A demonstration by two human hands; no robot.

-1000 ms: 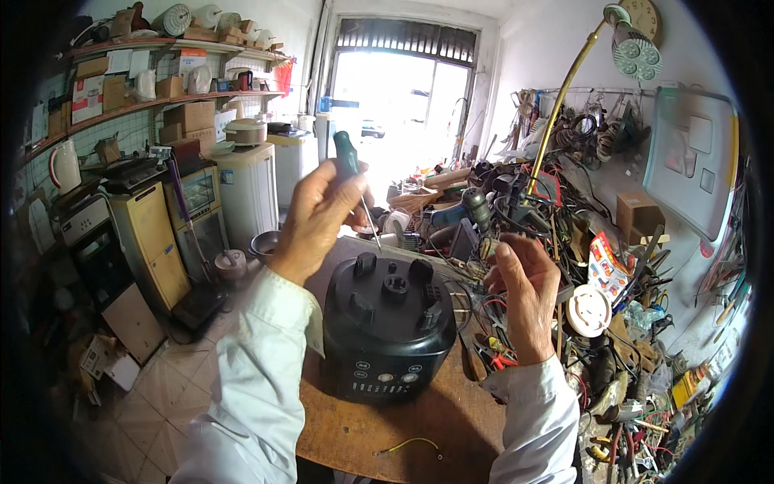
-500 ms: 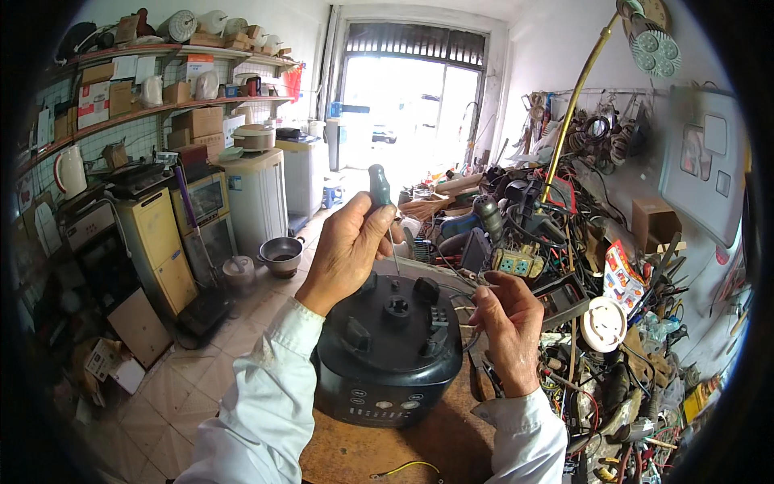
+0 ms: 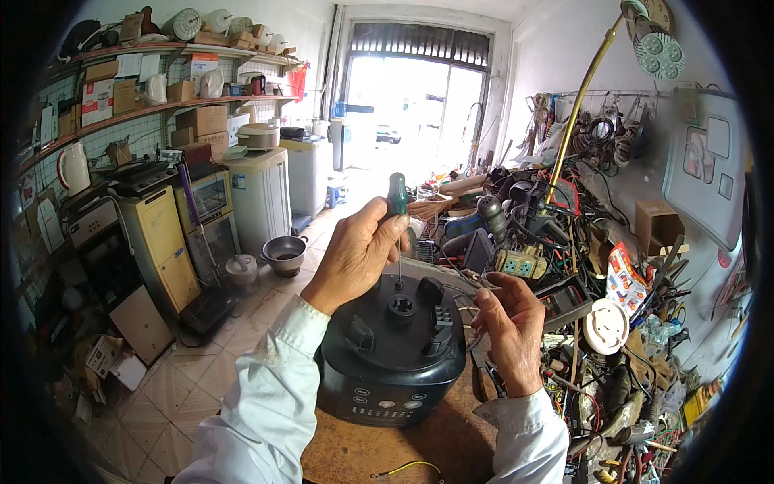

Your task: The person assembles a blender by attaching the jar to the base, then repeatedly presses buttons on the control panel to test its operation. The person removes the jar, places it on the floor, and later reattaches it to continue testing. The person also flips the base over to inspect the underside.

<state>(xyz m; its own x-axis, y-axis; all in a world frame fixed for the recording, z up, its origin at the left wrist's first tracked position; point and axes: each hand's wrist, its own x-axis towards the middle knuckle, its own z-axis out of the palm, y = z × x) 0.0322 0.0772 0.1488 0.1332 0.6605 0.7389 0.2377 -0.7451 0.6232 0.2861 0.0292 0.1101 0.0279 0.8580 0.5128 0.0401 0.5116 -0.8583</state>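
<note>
My left hand (image 3: 353, 256) is closed around a screwdriver (image 3: 397, 192) with a dark green handle. The shaft points straight down, and its tip meets a small post near the back of a black blender base (image 3: 379, 373). That base has a round socket (image 3: 401, 307) in the middle of its top, raised lugs around it and a control panel facing me. Beside its right edge hovers my right hand (image 3: 518, 329), fingers curled in and thumb close to them; whatever they may hold is too small to make out.
The base stands on a worn wooden bench top (image 3: 339, 453), where a yellow wire (image 3: 415, 465) lies at the front. Tools, cables and parts pile up on the right, with a white round disc (image 3: 605, 326) among them. A metal pot (image 3: 285, 254) sits on the tiled floor at left.
The screwdriver has become more upright, and its tip now sits at the post. My left hand has shifted slightly right. My right hand has hardly moved.
</note>
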